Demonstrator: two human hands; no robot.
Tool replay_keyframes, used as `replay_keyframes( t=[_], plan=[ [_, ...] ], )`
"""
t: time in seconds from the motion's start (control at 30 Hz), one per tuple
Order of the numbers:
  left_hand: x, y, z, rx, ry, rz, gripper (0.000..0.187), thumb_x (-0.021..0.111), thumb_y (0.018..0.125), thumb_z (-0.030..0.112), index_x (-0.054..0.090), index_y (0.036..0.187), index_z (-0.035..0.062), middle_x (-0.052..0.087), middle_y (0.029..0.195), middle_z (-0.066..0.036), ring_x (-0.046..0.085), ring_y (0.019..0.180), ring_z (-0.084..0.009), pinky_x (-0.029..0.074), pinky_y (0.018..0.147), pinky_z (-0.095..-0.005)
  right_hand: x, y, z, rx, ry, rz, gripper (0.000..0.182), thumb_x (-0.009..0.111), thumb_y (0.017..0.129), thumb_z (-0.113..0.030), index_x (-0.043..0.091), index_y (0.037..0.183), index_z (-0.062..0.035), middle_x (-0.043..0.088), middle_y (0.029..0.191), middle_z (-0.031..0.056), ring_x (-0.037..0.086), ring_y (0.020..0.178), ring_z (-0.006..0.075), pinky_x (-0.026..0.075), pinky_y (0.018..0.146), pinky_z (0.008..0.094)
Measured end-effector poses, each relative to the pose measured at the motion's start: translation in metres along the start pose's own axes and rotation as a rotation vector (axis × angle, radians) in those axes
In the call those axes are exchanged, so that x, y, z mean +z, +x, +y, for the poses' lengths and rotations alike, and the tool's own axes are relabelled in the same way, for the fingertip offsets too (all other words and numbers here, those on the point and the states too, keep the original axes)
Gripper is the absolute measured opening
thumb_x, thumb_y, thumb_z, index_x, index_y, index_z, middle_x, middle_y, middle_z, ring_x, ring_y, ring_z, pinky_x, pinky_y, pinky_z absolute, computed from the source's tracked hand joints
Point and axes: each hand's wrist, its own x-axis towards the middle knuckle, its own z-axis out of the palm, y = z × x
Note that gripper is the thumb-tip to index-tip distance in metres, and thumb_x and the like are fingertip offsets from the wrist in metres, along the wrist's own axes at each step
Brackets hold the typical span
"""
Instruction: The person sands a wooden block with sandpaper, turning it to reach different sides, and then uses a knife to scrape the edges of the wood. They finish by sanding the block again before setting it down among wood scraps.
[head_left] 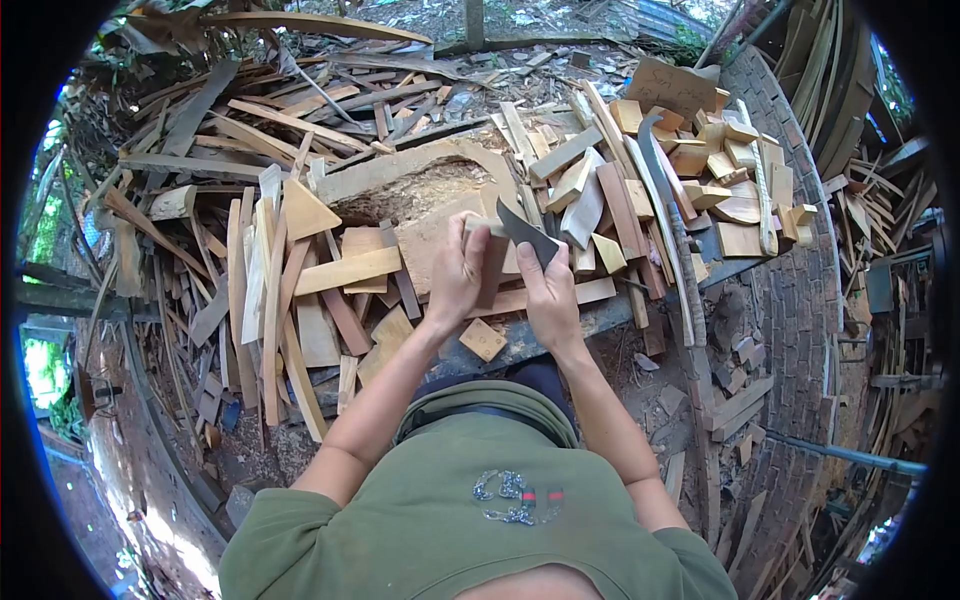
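Note:
My left hand (461, 268) is closed round a short brown piece of wood (491, 270), held on end over the front of the work table. Close beside it, my right hand (550, 300) grips a dark, curved, pointed blade (524, 232) by its wide end, thumb laid along it. The blade's tip points up and left, near the top of the piece of wood. Any handle is hidden in my fingers. A small wood block (483, 340) with dark spots lies below, between my forearms.
Long offcuts (270, 290) are heaped at the left. Several cut blocks (735, 150) pile up at the right, with a long curved-ended tool (665, 180) among wood strips. A hollowed plank (420, 180) lies behind my hands. A brick wall (795, 330) runs along the right.

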Motion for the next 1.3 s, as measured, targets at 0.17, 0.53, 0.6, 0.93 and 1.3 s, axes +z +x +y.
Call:
replay_keyframes(
  t=[0.17,0.53,0.6,0.93,1.3],
  plan=[
    [0.005,0.001,-0.004,0.113,0.096,-0.002,0.048,0.049,0.1,0.045,0.048,0.12,0.0019,0.063,0.096,-0.025,0.063,0.092,-0.042,0.048,0.078,-0.0442,-0.005,0.008,0.001,0.155,0.057,0.002,0.041,0.053,0.1,-0.033,0.059,0.114,0.0058,0.059,0.096,0.0157,0.054,0.096,0.0248,0.041,0.089,0.0353],
    [-0.003,0.007,-0.013,0.09,0.198,-0.077,0.051,0.054,0.096,0.046,0.048,0.124,0.0028,0.061,0.099,-0.023,0.058,0.093,-0.0432,0.045,0.08,-0.0478,-0.006,0.008,0.009,0.063,-0.001,-0.036,0.044,0.051,0.101,-0.037,0.056,0.102,0.0061,0.055,0.091,0.0156,0.053,0.091,0.0242,0.041,0.085,0.0357],
    [-0.006,0.01,-0.019,0.048,0.212,-0.062,0.052,0.054,0.095,0.047,0.049,0.124,0.0034,0.06,0.099,-0.022,0.058,0.091,-0.0422,0.044,0.079,-0.0477,-0.002,-0.004,-0.009,-0.071,-0.053,-0.024,0.044,0.051,0.101,-0.037,0.056,0.1,0.0066,0.054,0.092,0.0151,0.052,0.091,0.0232,0.041,0.085,0.0357],
    [-0.008,0.015,-0.01,0.286,0.518,-0.006,0.063,0.053,0.093,0.055,0.05,0.12,-0.0012,0.058,0.097,-0.02,0.056,0.088,-0.0339,0.039,0.074,-0.0402,-0.002,-0.003,-0.014,-0.146,-0.132,0.003,0.043,0.051,0.1,-0.037,0.058,0.098,0.0056,0.056,0.094,0.0177,0.052,0.096,0.0263,0.041,0.088,0.0378],
    [0.008,0.009,-0.014,0.006,0.065,-0.015,0.056,0.034,0.103,0.051,0.053,0.119,0.0014,0.067,0.09,-0.018,0.063,0.072,-0.0343,0.05,0.066,-0.0418,-0.001,-0.007,-0.017,0.019,-0.024,-0.026,0.047,0.046,0.103,-0.038,0.058,0.115,0.0049,0.056,0.107,0.018,0.049,0.106,0.0256,0.038,0.096,0.0364]
  ],
)
